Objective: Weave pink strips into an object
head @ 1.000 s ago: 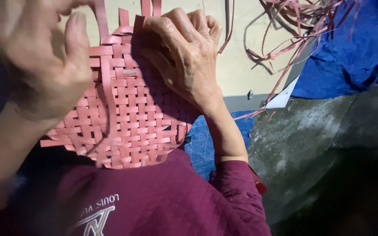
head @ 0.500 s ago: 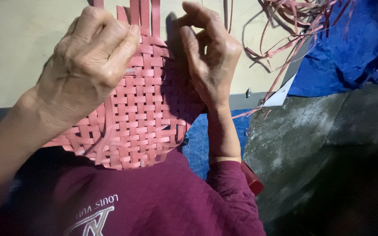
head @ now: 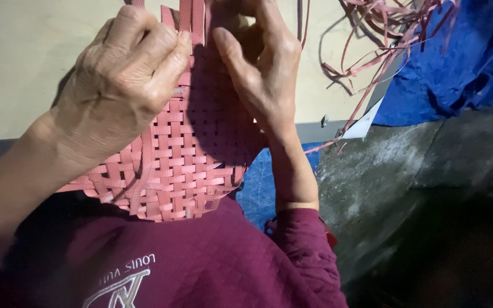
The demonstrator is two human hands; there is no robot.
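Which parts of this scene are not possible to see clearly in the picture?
- Head view: upper ends of the pink woven piece are cut off by the top edge.
- Right hand fingertips: cut off by the same edge.
- Strips under the left hand: hidden by it.
- Bottom right: too dark.

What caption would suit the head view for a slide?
Left hand and right hand grip the upright strips of a pink woven basket, loose strips lying beyond.

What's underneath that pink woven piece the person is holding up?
Below the pink woven piece you see the maroon quilted top and a bit of blue sheet. The left hand and right hand grip its upper edge. Whatever lies directly behind the weave is covered.
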